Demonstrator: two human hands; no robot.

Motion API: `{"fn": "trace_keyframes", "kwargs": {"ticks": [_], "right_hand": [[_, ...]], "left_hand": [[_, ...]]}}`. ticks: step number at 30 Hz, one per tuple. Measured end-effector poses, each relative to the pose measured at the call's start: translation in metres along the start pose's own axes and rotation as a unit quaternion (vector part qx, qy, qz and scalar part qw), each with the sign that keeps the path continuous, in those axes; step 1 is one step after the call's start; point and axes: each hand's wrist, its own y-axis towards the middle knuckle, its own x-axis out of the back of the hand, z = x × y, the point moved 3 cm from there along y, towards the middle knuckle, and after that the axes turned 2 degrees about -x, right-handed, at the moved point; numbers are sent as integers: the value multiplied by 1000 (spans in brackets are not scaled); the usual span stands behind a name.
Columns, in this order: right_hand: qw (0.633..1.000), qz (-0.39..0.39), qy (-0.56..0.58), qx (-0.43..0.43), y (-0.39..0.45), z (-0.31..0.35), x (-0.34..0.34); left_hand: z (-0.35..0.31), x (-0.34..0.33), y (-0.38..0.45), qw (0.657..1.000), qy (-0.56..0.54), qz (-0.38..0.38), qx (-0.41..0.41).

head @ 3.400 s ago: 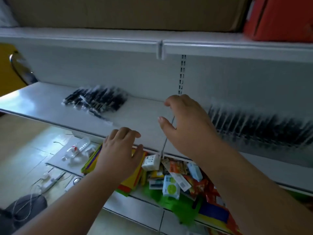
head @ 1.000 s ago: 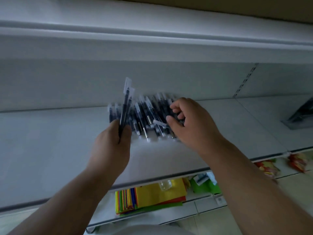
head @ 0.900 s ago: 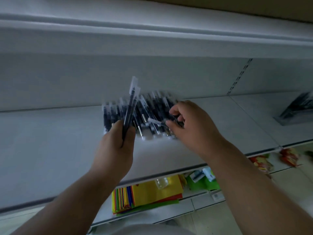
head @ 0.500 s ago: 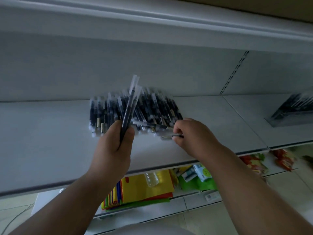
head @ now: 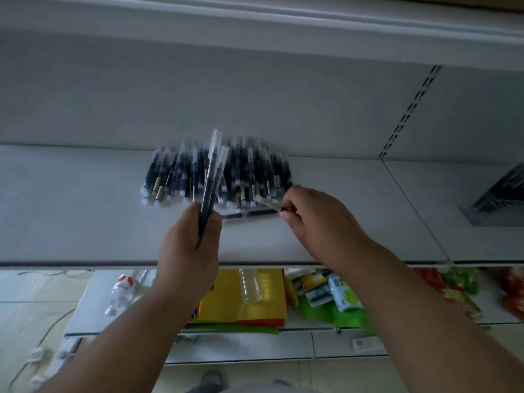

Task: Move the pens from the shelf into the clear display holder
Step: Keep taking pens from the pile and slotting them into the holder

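Observation:
A pile of black pens (head: pixel 249 171) with clear caps lies on the white shelf (head: pixel 71 217), against the back wall. My left hand (head: pixel 190 245) is in front of the pile, gripping two pens (head: pixel 212 165) that stand upright out of the fist. My right hand (head: pixel 314 219) is at the pile's right front corner and pinches the end of one pen (head: pixel 249 213) that lies sideways on the shelf. The clear display holder (head: pixel 499 197) with pens in it sits at the far right edge, partly cut off.
An upper shelf (head: pixel 255 21) overhangs the work area. Below the shelf edge a lower shelf holds coloured paper sheets (head: pixel 243 302), a plastic bottle (head: pixel 249 285) and small packets (head: pixel 337 290). Cables and a power strip (head: pixel 37 358) lie on the floor at lower left.
My right hand has drawn one pen out of the pile toward the shelf's front. The left hand still holds its upright pens. The view has shifted left toward the pile.

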Motion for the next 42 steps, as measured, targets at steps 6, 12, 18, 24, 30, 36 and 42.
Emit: {"fn": "trace_keyframes", "kwargs": {"ticks": [6, 12, 18, 24, 30, 36, 42], "right_hand": [[984, -161, 68, -40, -25, -24, 45], [943, -263, 125, -164, -87, -68, 84], [923, -329, 71, -186, -153, -104, 118], [914, -359, 40, -184, -216, -173, 151], [902, -335, 59, -265, -295, -267, 199], [896, -352, 118, -245, -330, -345, 222], [897, -310, 162, -269, -304, -397, 226]], "left_hand": [[-15, -34, -3, 998, 28, 59, -22], [-53, -100, 3, 983, 31, 158, -92], [-75, -171, -31, 966, 11, 230, -116], [-112, -249, -69, 956, 3, 247, -160], [-148, -342, -129, 963, -13, 243, -119], [-187, -405, -161, 962, -2, 243, -123], [-200, -448, -151, 961, 7, 246, -125]]}}
